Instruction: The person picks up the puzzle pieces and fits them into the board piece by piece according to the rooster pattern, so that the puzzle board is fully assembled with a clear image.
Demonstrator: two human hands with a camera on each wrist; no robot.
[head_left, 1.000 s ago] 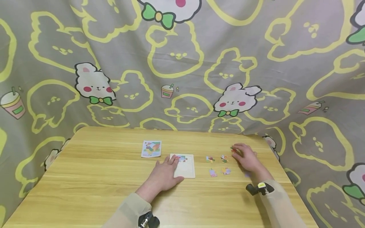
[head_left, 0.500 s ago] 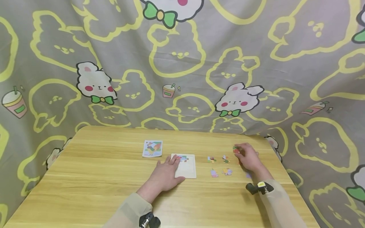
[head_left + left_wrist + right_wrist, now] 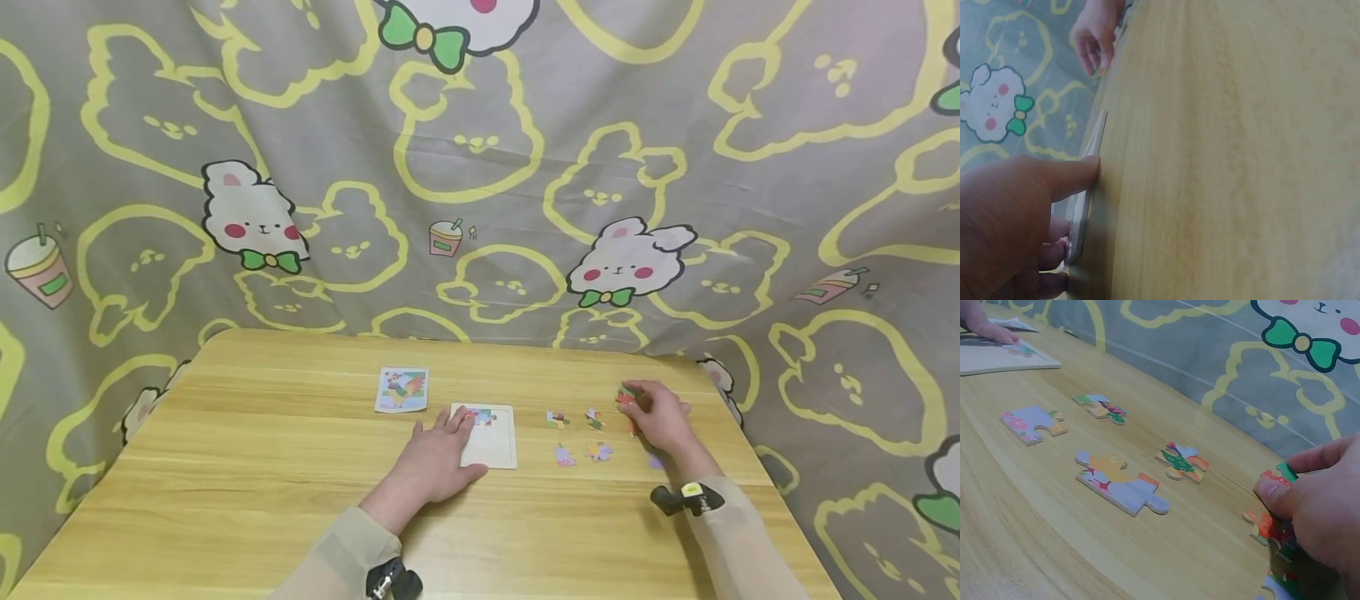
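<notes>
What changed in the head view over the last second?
Right hand shifted slightly right with the red-and-green puzzle piece at its fingertips, uncovering part of an orange-red piece nearby. It now pinches the first piece; can't tell when the grip began. Unchanged: left hand on the white board, picture card beyond it.

This looks like a small curtained-off booth fitted out for recording; whether it lies within a home, an office or a studio cannot be told. A grey curtain (printed with rabbits, yellow outlines and drink cups) hangs behind the wood-grain table and along both its sides, close to the edges. The wrist cameras suggest the recording.
</notes>
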